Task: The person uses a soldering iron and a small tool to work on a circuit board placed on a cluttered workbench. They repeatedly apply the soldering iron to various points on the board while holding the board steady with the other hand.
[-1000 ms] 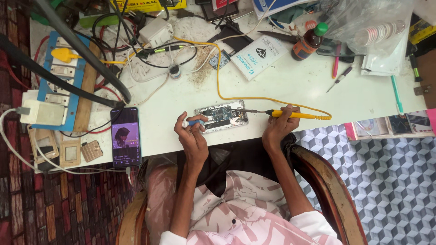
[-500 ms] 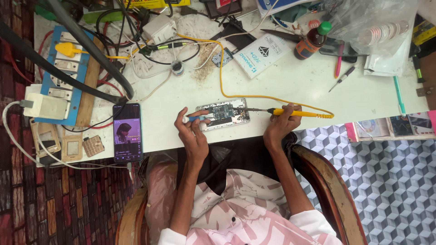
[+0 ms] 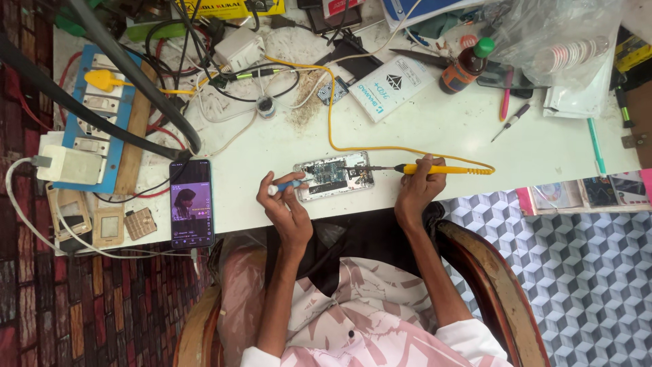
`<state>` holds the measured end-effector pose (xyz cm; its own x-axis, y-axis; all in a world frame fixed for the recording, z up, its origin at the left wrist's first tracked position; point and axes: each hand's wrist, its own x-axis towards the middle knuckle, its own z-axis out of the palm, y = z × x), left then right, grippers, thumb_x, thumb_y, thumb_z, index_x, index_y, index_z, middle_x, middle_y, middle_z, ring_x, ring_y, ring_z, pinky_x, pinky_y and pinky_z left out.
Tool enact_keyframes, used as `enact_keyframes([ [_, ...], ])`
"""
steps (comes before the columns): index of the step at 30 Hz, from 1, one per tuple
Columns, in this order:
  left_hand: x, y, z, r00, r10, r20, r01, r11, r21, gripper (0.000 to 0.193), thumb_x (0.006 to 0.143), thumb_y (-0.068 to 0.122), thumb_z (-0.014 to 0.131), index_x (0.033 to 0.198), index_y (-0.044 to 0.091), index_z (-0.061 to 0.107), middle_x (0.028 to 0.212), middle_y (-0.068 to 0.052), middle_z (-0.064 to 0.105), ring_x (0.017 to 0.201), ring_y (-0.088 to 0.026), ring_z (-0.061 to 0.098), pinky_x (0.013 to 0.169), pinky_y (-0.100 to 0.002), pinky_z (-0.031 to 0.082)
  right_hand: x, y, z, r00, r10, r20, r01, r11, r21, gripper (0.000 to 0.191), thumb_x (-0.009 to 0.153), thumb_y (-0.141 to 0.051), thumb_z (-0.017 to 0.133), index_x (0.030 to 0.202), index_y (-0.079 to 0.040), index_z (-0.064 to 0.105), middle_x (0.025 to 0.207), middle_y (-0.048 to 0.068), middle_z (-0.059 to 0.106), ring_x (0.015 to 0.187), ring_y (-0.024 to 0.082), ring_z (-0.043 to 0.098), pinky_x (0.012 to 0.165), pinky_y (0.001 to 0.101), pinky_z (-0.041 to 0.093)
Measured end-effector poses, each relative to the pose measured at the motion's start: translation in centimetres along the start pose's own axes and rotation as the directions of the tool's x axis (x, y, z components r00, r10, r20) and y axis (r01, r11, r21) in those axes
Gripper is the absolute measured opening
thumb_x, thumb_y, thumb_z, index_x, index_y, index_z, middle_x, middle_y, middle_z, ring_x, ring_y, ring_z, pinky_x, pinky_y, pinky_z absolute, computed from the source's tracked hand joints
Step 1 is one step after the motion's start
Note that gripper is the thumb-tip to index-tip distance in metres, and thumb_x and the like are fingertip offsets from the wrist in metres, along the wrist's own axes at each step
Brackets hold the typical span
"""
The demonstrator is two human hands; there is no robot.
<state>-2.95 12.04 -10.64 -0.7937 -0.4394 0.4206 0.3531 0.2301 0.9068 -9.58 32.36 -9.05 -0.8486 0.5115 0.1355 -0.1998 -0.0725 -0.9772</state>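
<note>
Phone board (image 3: 334,175) lies opened near the table (image 3: 435,136) front edge, between our hands. Our right hand (image 3: 415,187) grips the yellow soldering iron (image 3: 435,169), tip on the board; our left hand (image 3: 288,204) pinches a blue-handled tool (image 3: 288,185). A slip could burn neighbouring parts, and the yellow cord (image 3: 331,102) may snag. Clutter crowds behind; bare room lies to the right.

Shirt: pale pink with a rose and white leaf-like print, filling the frame's 6 o'clock area.
Buttons: one dark button showed on the shirt front, near 6 o'clock.
Sleeves: short; both forearms were bare from the elbow down.
Lap: a black cloth or garment lay at the waist, centre of frame.
Left hand (image 3: 288,207): bare, no ring or watch seen.
Right hand (image 3: 415,190): bare, likewise unadorned.
</note>
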Motion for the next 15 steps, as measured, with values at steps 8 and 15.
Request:
enact_keyframes([
  [8, 0.55, -0.32, -0.01, 0.993, 0.007, 0.121, 0.000, 0.998, -0.058, 0.033, 0.117, 0.015, 0.036, 0.146, 0.003, 0.023, 0.119, -0.021, 0.067, 0.098, -0.022, 0.068, 0.088, -0.034, 0.057, -0.04, 0.31, 0.07, 0.999, -0.004, 0.037, 0.002, 0.999, 0.044, 0.027, 0.113, -0.023, 0.048, 0.091, -0.007, 0.045, 0.070, 0.000, 0.046, 0.052, 0.006, 0.040, 0.047, 0.0230, 0.037],
  [15, 0.39, -0.46, 0.11, 0.991, -0.027, 0.129, 0.027, 1.000, -0.001, 0.031, 0.113, 0.011, 0.039, 0.142, 0.003, 0.029, 0.109, -0.016, 0.069, 0.074, -0.016, 0.052, 0.073, -0.030, 0.048, 0.33, 0.45, -0.11, 0.999, 0.011, -0.033, -0.008, 0.995, 0.100, 0.027, 0.111, -0.024, 0.048, 0.090, -0.008, 0.044, 0.067, 0.002, 0.049, 0.052, 0.008, 0.043, 0.046, 0.0244, 0.037],
])
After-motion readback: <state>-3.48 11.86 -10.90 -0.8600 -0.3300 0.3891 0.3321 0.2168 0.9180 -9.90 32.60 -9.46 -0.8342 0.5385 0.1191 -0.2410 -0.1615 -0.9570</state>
